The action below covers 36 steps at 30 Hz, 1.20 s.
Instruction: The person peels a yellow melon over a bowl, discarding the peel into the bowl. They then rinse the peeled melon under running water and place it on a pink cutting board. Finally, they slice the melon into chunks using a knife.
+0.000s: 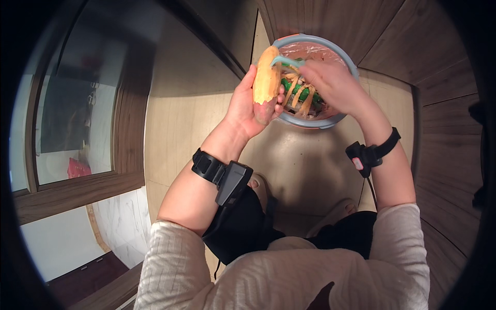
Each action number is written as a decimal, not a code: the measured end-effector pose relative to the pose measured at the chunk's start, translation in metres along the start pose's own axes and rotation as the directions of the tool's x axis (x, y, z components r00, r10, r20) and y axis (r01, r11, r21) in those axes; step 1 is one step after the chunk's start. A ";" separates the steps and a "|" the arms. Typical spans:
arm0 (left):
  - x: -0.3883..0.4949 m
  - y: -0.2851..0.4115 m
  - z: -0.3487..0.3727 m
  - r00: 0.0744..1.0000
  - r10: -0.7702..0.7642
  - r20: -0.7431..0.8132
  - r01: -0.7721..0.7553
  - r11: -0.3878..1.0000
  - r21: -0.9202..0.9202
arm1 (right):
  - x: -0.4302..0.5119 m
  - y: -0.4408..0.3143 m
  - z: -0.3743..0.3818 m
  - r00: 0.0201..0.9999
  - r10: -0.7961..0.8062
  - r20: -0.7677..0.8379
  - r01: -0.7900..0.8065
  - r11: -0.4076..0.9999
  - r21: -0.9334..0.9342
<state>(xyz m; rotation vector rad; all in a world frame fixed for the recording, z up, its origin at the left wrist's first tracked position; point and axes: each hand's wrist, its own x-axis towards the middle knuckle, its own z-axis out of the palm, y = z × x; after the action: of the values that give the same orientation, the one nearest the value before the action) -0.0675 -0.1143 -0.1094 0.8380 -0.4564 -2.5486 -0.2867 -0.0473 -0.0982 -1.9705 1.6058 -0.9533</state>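
My left hand (243,104) grips a sweet potato (266,79) over the left side of a trash bin. Most of its visible face is bare and orange-yellow, while purplish skin covers the end nearest me. In my right hand (329,85) is a light teal peeler (286,61), its head at the upper right side of the sweet potato. The hand is slightly blurred, and its fingers hide most of the handle. Under both hands stands the round trash bin (353,64) with a grey-blue rim and a clear liner. Strips of peel (306,101) lie in it over green packaging (291,87) and other refuse.
Wood-grain cabinet panels (391,42) rise behind the bin and along the right. A glossy dark panel (186,58) and a wood-framed glass door (130,135) stand at the left. My sandalled feet are on the beige tiled floor (302,155). A cable (371,192) hangs from my right wrist device.
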 end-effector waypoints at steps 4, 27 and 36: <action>0.002 0.000 0.005 0.999 -0.023 -0.039 0.022 1.000 -0.021 | -0.001 -0.019 0.011 0.991 -0.134 0.022 0.135 0.990 -0.042; -0.010 -0.004 0.010 0.974 -0.226 -0.022 0.220 0.963 -0.152 | 0.002 0.036 0.031 0.981 0.118 -0.153 -0.178 0.856 -0.486; -0.018 -0.006 0.010 0.994 0.001 -0.109 0.028 0.964 0.263 | 0.001 0.032 0.014 0.952 0.267 -0.151 -0.276 0.961 -0.037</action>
<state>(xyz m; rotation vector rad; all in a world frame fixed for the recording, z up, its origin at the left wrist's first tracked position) -0.0621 -0.0993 -0.0959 1.0699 -0.7706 -2.4726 -0.2976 -0.0569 -0.1299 -1.6888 1.9451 -0.9662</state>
